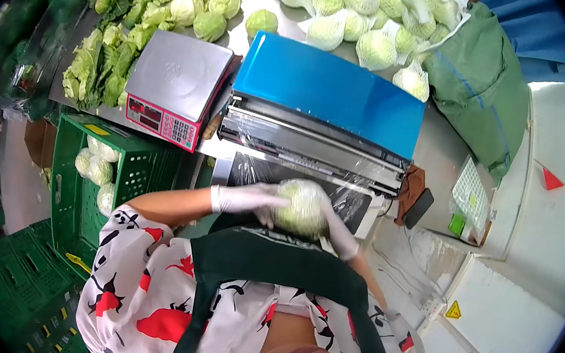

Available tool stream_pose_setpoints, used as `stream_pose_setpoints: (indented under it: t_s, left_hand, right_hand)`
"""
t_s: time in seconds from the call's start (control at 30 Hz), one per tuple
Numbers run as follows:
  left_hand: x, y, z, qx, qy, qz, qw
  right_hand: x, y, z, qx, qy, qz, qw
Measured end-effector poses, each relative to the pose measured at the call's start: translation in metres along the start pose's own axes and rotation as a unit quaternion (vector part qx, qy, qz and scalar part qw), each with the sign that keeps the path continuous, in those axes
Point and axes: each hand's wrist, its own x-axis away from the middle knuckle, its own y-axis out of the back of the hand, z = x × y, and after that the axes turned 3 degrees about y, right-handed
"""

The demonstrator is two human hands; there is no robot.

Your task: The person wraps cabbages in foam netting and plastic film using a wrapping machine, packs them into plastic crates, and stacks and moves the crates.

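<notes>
Close to my body, a round pale green cabbage with shiny clear film over it is between my two gloved hands. My left hand, in a white glove, presses on one side of it with the fingers on its surface. On the other side my right hand, also gloved, wraps round it; its fingertips are partly blurred. Just beyond the cabbage stands a film wrapping machine with a blue cover, and clear film hangs at its near edge.
A scale stands left of the wrapping machine. Net-wrapped cabbages and a green sack are at the back right. Loose cabbages and trimmed leaves lie back left. A green crate holds several wrapped cabbages.
</notes>
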Motion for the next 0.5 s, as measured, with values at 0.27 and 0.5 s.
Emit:
stream_pose_setpoints:
  t_s: [0.27,0.5]
  left_hand:
    - [0.015,0.009,0.054,0.147,-0.03,-0.039,0.988]
    - [0.024,0.001,0.095,-0.277,-0.275,-0.353,0.85]
  right_hand:
    - [-0.003,0.031,-0.018,0.0,-0.089,0.127,0.988]
    - [0.024,0.024,-0.075,0.305,0.267,-0.256,0.878]
